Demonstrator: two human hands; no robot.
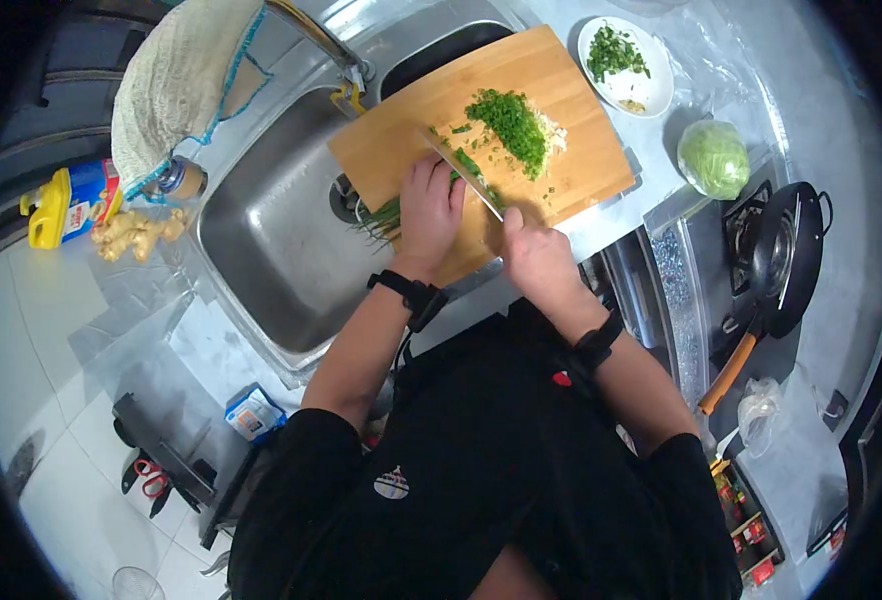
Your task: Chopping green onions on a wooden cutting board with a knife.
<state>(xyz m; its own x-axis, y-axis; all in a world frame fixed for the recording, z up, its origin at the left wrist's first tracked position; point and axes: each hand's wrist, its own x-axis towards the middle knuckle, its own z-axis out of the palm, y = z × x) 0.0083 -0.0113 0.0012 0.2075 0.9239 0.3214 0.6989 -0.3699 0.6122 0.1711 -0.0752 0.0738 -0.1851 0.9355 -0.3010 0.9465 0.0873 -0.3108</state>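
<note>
My right hand grips the handle of a kitchen knife, its blade slanting up and left across a wooden cutting board. Just left of the blade, my left hand holds a bunch of green onions against the board; the long green ends stick out past its left edge over the sink. Thin slices lie along the blade. Farther up the board sits a pile of chopped green onion, with paler chopped bits at its right side.
The board spans part of a steel sink beneath a faucet. At upper right are a white plate of chopped greens and a wrapped cabbage. A wok rests by the stove. Ginger and a yellow-capped jug stand left.
</note>
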